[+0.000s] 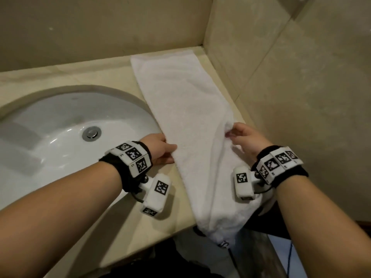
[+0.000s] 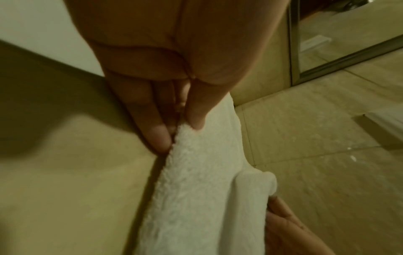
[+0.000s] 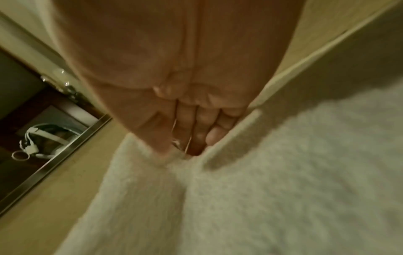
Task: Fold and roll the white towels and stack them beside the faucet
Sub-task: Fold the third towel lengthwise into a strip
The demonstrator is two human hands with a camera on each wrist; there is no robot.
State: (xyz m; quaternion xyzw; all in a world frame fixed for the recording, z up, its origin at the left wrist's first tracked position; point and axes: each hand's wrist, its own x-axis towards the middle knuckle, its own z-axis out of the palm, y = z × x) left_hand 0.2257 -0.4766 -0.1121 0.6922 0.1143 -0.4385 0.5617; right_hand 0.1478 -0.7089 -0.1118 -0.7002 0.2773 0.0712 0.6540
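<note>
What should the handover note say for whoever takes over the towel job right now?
Left hand: pinching the towel's left edge, by the sink.
Right hand: fingers gripping a bunched fold of the right edge, near the wall.
Towel: lies as a long strip on the counter, far end in the corner, near end hanging over the front edge.
Done: narrowed lengthwise, it seems; right edge mid-adjustment.
Left: flatten the edge, roll, stack beside the faucet. No faucet, rolled towels or other towels in view.
</note>
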